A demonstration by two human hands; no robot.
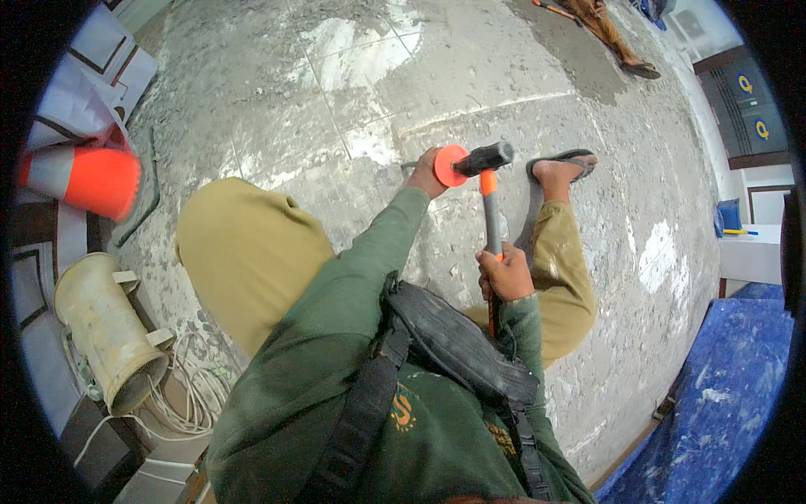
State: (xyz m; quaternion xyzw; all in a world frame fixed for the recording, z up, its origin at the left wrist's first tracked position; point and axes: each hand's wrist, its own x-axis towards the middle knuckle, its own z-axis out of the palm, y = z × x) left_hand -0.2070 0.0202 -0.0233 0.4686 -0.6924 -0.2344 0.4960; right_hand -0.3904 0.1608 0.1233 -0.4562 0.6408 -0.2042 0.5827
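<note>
Hammer: black head, orange handle, right hand clamped low on the handle for leverage, head on the chisel's orange guard disc. Left hand wrapped round the chisel, steadying it against the rough concrete floor ahead of the knees

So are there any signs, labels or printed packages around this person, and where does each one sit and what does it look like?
Dark panel: on the wall at upper right, dark blue-grey, with two round yellow-and-white emblems one above the other.
Chest emblem: on the person's green shirt at the bottom, small, yellow-orange, partly hidden by the black strap.
Blue box: on the white surface at right, too small to tell any label.
No screens in view.
</note>
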